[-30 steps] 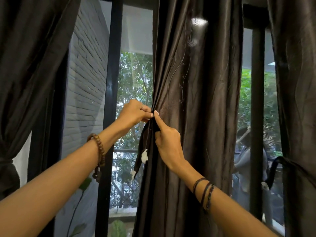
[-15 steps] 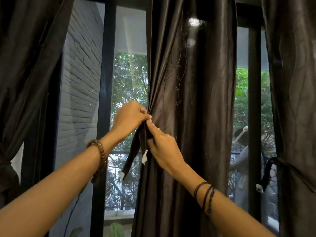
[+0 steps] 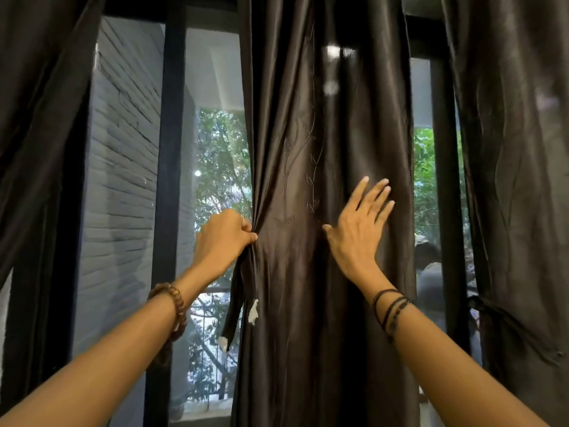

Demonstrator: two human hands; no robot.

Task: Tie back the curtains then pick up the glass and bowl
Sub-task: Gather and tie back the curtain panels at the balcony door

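A dark, shiny middle curtain (image 3: 311,272) hangs straight down in front of me. My left hand (image 3: 223,238) grips its left edge together with a dark tie strap (image 3: 235,306) whose white-tagged ends dangle below the fist. My right hand (image 3: 358,229) lies flat on the curtain's front, fingers spread and straight, pointing up and right. The left curtain (image 3: 40,124) and the right curtain (image 3: 517,180) are gathered in at waist height; the right one has a dark tie (image 3: 480,306) round it. No glass or bowl is in view.
Black window frames (image 3: 169,186) stand between the curtains. Outside are a grey brick wall (image 3: 123,180), green trees, and a railing. A person shows through the right pane (image 3: 428,272).
My right hand has let go of the curtain edge, moved right, and spread flat on the fabric. My left hand keeps its grip on the edge and strap.
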